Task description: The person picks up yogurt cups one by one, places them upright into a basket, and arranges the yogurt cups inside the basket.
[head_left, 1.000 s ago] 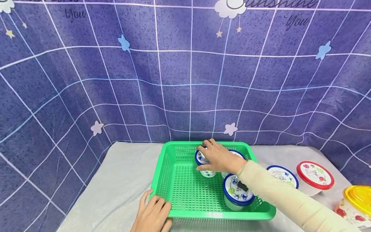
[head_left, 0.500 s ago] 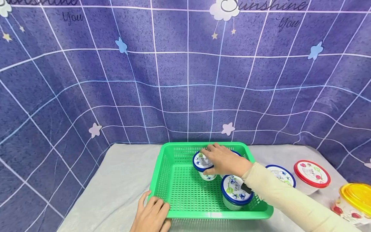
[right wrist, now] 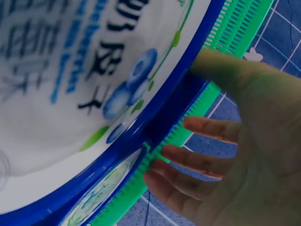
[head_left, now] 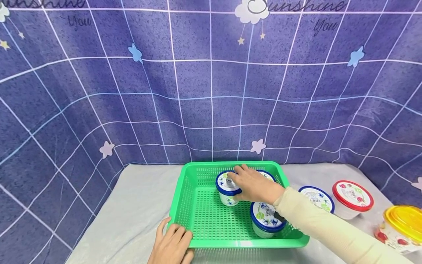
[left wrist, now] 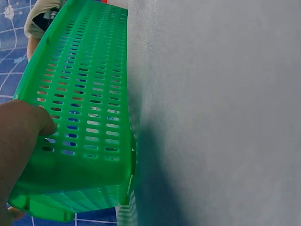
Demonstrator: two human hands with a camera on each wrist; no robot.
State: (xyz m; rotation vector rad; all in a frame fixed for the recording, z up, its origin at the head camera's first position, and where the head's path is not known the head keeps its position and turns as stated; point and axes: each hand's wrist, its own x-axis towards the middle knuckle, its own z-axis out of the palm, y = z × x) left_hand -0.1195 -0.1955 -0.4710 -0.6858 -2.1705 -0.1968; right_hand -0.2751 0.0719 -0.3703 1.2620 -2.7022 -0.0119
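My left hand [head_left: 173, 242] grips the front left corner of a green plastic basket [head_left: 257, 242]; in the left wrist view a digit presses on its slotted outer wall [left wrist: 89, 94]. Inside, a round tub [head_left: 225, 183] with a blue-rimmed blueberry lid stands upright near the back. My right hand [head_left: 255, 185] is at this tub's right side, fingers over the lid's edge. In the right wrist view those fingers [right wrist: 202, 165] look loosely spread. Two more blue-lidded tubs stand in the basket: one at the back right [head_left: 266, 175], partly hidden by my hand, one at the front right [head_left: 263, 214].
Right of the basket stand another blue-lidded tub [head_left: 318, 200], partly behind my sleeve, a red-lidded tub [head_left: 352, 196] and a yellow-lidded tub [head_left: 405, 220]. A pale cloth [head_left: 132, 205] covers the table. A purple patterned curtain [head_left: 197, 80] hangs behind.
The left tub in the basket has shifted a little left and now stands straighter. My right hand sits farther toward its right side, showing more of the lid. My left hand stays on the basket corner.
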